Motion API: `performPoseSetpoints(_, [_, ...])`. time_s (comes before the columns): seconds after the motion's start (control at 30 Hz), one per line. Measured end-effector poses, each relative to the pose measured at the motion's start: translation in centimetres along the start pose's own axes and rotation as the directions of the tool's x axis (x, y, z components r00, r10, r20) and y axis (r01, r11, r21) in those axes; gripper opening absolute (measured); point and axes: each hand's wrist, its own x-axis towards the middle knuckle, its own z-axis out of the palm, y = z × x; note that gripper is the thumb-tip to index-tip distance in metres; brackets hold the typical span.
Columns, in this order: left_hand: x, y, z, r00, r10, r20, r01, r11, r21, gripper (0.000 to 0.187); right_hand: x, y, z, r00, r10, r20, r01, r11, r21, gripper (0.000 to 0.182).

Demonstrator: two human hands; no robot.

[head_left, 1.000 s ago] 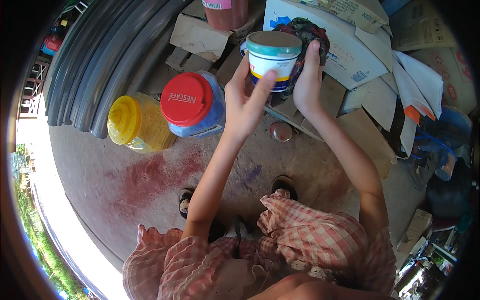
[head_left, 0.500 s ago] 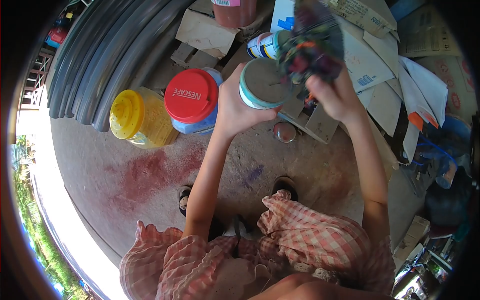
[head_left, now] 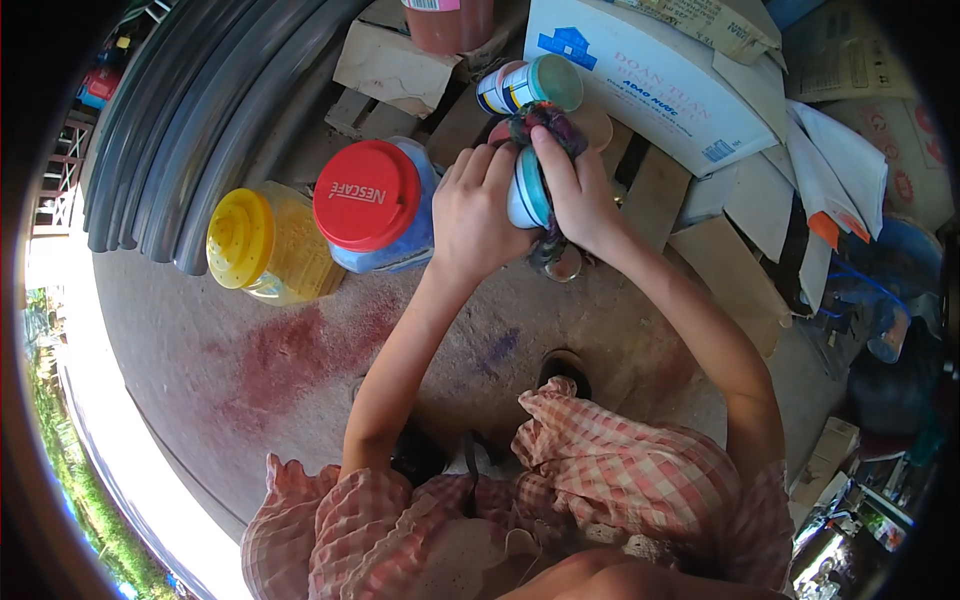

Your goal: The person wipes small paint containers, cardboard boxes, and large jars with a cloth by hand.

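My left hand (head_left: 480, 215) is wrapped round a small white tub with a teal rim (head_left: 528, 190), which is tilted toward the right. My right hand (head_left: 580, 195) presses a dark multicoloured cloth (head_left: 550, 130) against the top of the tub. Part of the cloth hangs below my right palm. Just beyond my hands, a second white tub with a teal lid (head_left: 553, 84) lies on its side. Below the held tub, a small round shiny object (head_left: 564, 265) rests on the floor, partly covered.
Left of my hands stand a red-lidded jar (head_left: 367, 196) and a yellow-lidded jar (head_left: 240, 238). Thick grey pipes (head_left: 200, 120) curve at the upper left. A white cardboard box (head_left: 650, 85) and flattened cardboard lie at the upper right. Reddish powder (head_left: 290, 360) stains the floor.
The cloth, held up and blurred to the right before, is now against the tub's top. My right hand has moved left and the tub has tipped onto its side.
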Motion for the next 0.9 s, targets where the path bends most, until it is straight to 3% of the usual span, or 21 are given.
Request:
performPoseSetpoints(0.07, [-0.6,0.0,0.8,0.996,0.085,-0.031,-0.083,0.995,0.056,0.058,0.7,1.0,-0.2,0.986,0.082,-0.142,-0.087,0.996,-0.029,0.037])
performPoseSetpoints(0.1, [-0.8,-0.1,1.2,0.994,0.103,-0.044,-0.101,0.993,0.056,0.057,1.4,1.9,-0.8,0.969,0.205,-0.138,-0.199,0.978,0.058,0.042])
performPoseSetpoints(0.17, [-1.2,0.0,1.6,0.988,0.140,-0.063,-0.137,0.989,0.056,0.056,2.6,4.9,-2.0,0.955,0.249,-0.161,-0.235,0.967,0.099,0.043])
performPoseSetpoints(0.2, [-1.1,0.0,1.6,0.989,0.120,-0.084,-0.119,0.993,0.025,0.057,3.0,5.3,-2.5,0.917,0.382,-0.119,-0.325,0.884,0.337,0.037])
performPoseSetpoints(0.23, [-1.1,0.0,1.7,0.991,0.069,-0.110,-0.075,0.996,-0.053,0.057,3.9,5.6,-2.8,0.885,0.448,-0.131,-0.320,0.787,0.528,0.035])
performPoseSetpoints(0.3, [-1.4,0.0,2.0,0.988,-0.043,-0.152,0.010,0.978,-0.208,0.057,4.2,3.9,-5.4,0.751,0.650,-0.118,-0.491,0.668,0.559,0.034])
performPoseSetpoints(0.37, [-1.7,-0.3,1.8,0.986,-0.142,-0.092,0.108,0.947,-0.304,0.061,4.4,-0.7,-5.6,0.750,0.622,-0.227,-0.384,0.688,0.616,0.037])
performPoseSetpoints(0.53, [-2.5,-0.4,2.1,0.961,-0.273,-0.047,0.232,0.885,-0.403,0.060,5.0,-4.9,-6.5,0.875,0.352,-0.332,0.017,0.662,0.749,0.045])
performPoseSetpoints(0.63, [-2.8,-0.5,2.6,0.941,-0.337,-0.037,0.283,0.841,-0.462,0.061,4.0,-6.1,-5.5,0.950,0.165,-0.266,0.118,0.598,0.793,0.046])
performPoseSetpoints(0.67, [-2.8,-0.5,2.6,0.934,-0.356,-0.025,0.303,0.828,-0.472,0.061,3.1,-5.2,-5.7,0.996,0.070,-0.052,-0.002,0.612,0.791,0.045])
performPoseSetpoints(0.7, [-2.8,-0.3,2.4,0.927,-0.374,-0.013,0.322,0.815,-0.482,0.061,2.3,-4.9,-4.6,0.993,0.116,-0.034,-0.053,0.671,0.739,0.043])
performPoseSetpoints(0.73, [-2.7,-0.2,2.4,0.920,-0.392,-0.001,0.341,0.801,-0.493,0.061,1.6,-4.9,-4.0,0.998,0.051,0.022,-0.055,0.878,0.475,0.046])
performPoseSetpoints(0.77, [-2.6,-0.3,2.2,0.931,-0.365,0.034,0.330,0.795,-0.510,0.061,1.1,-4.7,-3.6,0.995,0.007,0.097,-0.023,0.987,0.158,0.049])
performPoseSetpoints(0.8, [-2.5,-0.7,1.9,0.939,-0.336,0.068,0.320,0.788,-0.527,0.060,0.9,-3.6,-3.8,0.930,-0.198,0.309,0.274,0.935,-0.225,0.055])
performPoseSetpoints(0.83, [-2.5,-1.2,1.5,0.946,-0.307,0.100,0.310,0.781,-0.543,0.060,0.8,-2.7,-3.9,0.780,-0.274,0.563,0.580,0.656,-0.483,0.064])
performPoseSetpoints(0.87, [-2.7,-2.1,1.4,0.954,-0.239,0.180,0.299,0.740,-0.603,0.055,0.3,-2.3,-3.4,0.752,-0.250,0.609,0.584,0.681,-0.442,0.078])
performPoseSetpoints(0.9, [-2.5,-1.9,0.4,0.932,-0.234,0.278,0.360,0.694,-0.624,0.050,-0.2,-2.5,-3.0,0.771,-0.217,0.599,0.520,0.757,-0.396,0.079])
